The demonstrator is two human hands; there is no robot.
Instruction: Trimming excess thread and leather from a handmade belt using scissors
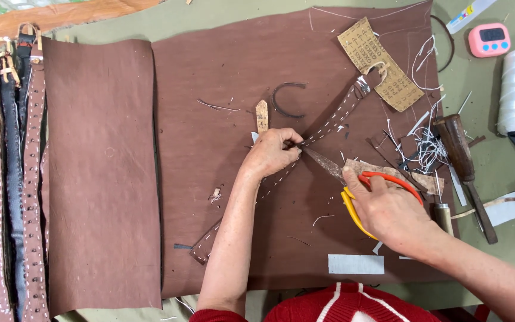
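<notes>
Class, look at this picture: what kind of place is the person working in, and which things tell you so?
Most likely a leatherworker's bench. A large brown leather sheet covers the table, finished stitched belts lie along one side, and the right hand works scissors at a stitched strap pinched by the left hand.

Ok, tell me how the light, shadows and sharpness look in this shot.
Head view: soft, even light; faint shadows under the left hand and right hand; no glare on the brown leather sheet; centre sharp, with the scissors crisp; belts at the left edge slightly stretched.
</notes>
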